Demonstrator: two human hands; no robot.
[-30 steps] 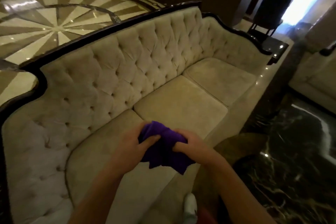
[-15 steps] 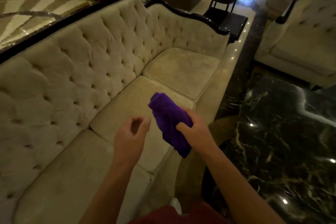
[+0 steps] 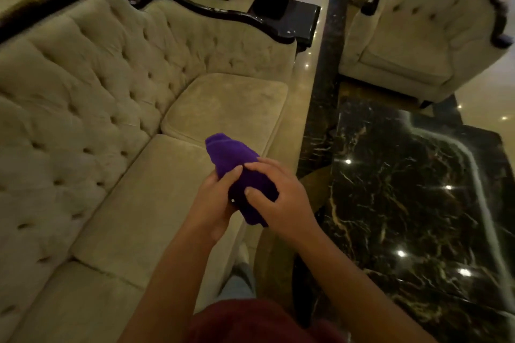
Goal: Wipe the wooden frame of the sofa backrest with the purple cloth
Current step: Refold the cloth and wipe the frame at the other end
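The purple cloth (image 3: 237, 167) is bunched up in front of me, over the front edge of the sofa's seat cushions. My left hand (image 3: 213, 203) grips it from the left and below. My right hand (image 3: 278, 200) grips it from the right, fingers on top. The beige tufted sofa (image 3: 92, 78) fills the left of the view. Its dark wooden backrest frame (image 3: 211, 12) curves along the top edge and down the far arm, well beyond both hands.
A black marble coffee table (image 3: 412, 192) stands close on the right of the sofa. A matching beige armchair (image 3: 418, 36) sits at the upper right. A dark side table (image 3: 292, 19) and a black chair stand past the sofa's far end.
My left hand, which had let go half a second ago, has closed on the cloth again. The view has swung right along the sofa toward its far end.
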